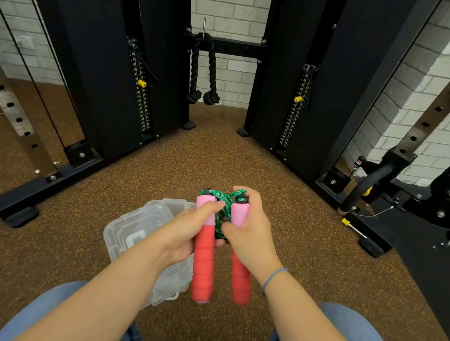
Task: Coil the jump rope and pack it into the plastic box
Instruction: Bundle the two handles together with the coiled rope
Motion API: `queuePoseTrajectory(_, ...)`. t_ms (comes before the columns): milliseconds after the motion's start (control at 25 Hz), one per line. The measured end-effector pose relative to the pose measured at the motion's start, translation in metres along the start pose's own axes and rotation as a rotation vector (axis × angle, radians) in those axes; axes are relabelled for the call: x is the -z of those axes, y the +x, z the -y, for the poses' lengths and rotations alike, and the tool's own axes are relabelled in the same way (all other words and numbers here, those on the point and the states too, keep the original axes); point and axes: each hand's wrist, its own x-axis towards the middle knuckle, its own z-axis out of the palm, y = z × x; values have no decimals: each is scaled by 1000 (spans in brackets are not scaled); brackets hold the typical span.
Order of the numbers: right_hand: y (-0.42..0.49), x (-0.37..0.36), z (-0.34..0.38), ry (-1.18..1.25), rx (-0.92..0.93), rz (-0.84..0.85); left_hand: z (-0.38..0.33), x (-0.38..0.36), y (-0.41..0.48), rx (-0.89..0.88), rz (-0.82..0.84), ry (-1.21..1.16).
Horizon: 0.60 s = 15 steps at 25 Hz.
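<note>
two handles point(204, 263) clutched by left grip point(186, 233), right grip point(252, 233), jump rope point(222, 218) bunched between

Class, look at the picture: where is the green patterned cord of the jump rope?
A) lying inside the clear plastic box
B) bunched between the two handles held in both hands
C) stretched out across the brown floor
B: the green patterned cord sits bunched between the two red-and-pink foam handles, which the left hand and the right hand hold.
</note>
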Motion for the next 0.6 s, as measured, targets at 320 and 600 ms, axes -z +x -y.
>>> queuePoseTrajectory(320,12,-7,-1,247,-146,158,10,1,4,-59,56,52)
queuePoseTrajectory(600,16,-19,-5,55,-146,53,19,-3,12,-82,-197,134)
